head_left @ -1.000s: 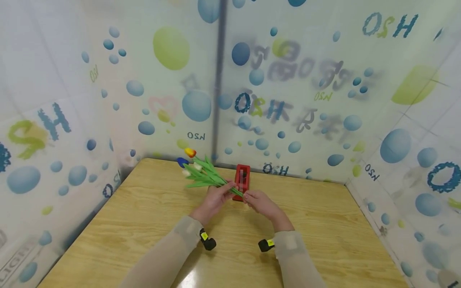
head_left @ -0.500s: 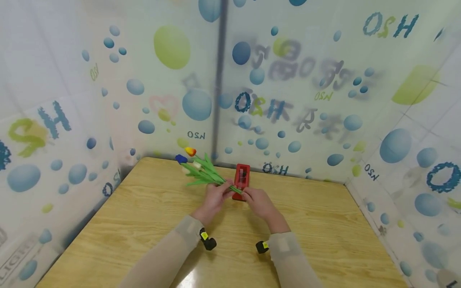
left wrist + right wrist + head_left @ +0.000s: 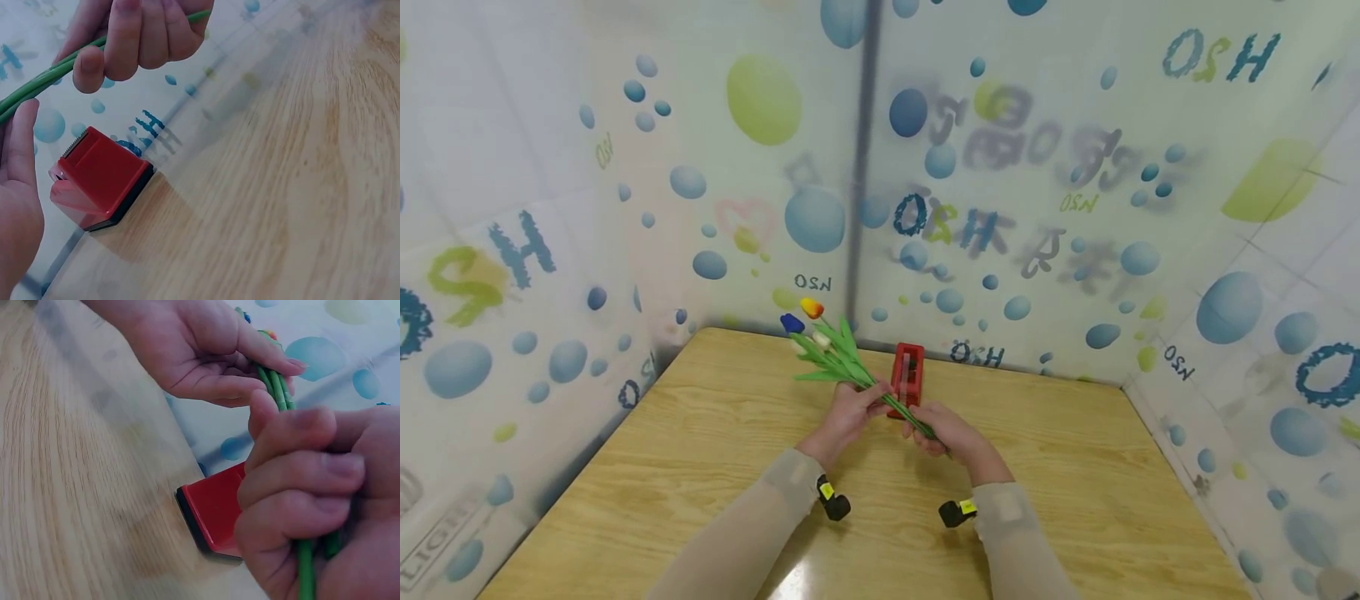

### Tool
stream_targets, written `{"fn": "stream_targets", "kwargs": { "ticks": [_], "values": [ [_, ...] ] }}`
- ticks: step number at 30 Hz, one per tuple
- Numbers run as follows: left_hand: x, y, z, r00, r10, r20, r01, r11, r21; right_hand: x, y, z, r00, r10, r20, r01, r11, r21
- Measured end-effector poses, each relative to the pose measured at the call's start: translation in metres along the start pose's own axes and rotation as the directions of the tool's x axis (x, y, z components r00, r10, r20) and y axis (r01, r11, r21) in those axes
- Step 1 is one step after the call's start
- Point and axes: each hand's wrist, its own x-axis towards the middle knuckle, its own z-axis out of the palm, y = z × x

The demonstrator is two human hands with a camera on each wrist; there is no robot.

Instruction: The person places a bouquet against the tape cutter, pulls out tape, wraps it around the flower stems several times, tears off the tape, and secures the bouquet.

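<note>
A small bunch of tulips (image 3: 842, 360) leans up to the left, with yellow-orange, blue and white heads above green leaves. My left hand (image 3: 850, 412) holds its green stems just below the leaves, pinched between thumb and fingers. Lower down, my right hand (image 3: 946, 429) curls its fingers round the stems (image 3: 306, 569), whose cut ends poke out below the palm. Both hands grip the bunch above the table. Behind them stands a red tape dispenser (image 3: 912, 348), partly covered by the hands and stems in the head view. The left wrist view shows its toothed cutter (image 3: 76, 142).
The wooden table (image 3: 715, 500) reaches back to a wall covering (image 3: 1037, 208) printed with blue and green bubbles. Similar covering closes off both sides. A black wrist camera (image 3: 833, 500) sits on the left cuff, another wrist camera (image 3: 957, 512) on the right.
My right hand has shifted from pinching the stems to curling round them, slightly lower and to the right. The bunch now tilts more steeply, with stem ends showing below that hand.
</note>
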Motion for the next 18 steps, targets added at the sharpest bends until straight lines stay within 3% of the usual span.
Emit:
{"fn": "stream_targets", "kwargs": {
  "ticks": [3,5,8,10,13,18],
  "values": [
    [-0.0004,-0.0007,0.0008,1.000,-0.002,-0.003,0.002,1.000,0.004,-0.0001,-0.0008,-0.0023,0.999,0.038,0.036,-0.040,0.996,0.079],
    [-0.0004,-0.0012,0.0020,1.000,0.000,-0.015,0.000,1.000,-0.007,0.0001,-0.0015,-0.0032,0.999,0.039,0.037,-0.042,0.996,0.079],
    [-0.0010,-0.0017,0.0039,0.999,0.001,-0.038,-0.002,0.999,-0.039,0.0012,-0.0026,-0.0025,1.000,0.005,-0.001,-0.005,1.000,0.006],
    [-0.0016,-0.0021,0.0053,0.998,0.000,-0.057,-0.004,0.998,-0.067,0.0024,-0.0028,-0.0012,0.998,-0.044,-0.048,0.039,0.995,-0.095],
    [-0.0029,-0.0031,0.0070,0.997,-0.003,-0.080,-0.005,0.995,-0.104,0.0038,-0.0037,0.0016,0.985,-0.126,-0.121,0.090,0.959,-0.267],
    [-0.0049,-0.0044,0.0101,0.996,-0.018,-0.084,0.009,0.994,-0.106,0.0047,-0.0071,0.0061,0.951,-0.234,-0.202,0.104,0.858,-0.503]
  ]
}}
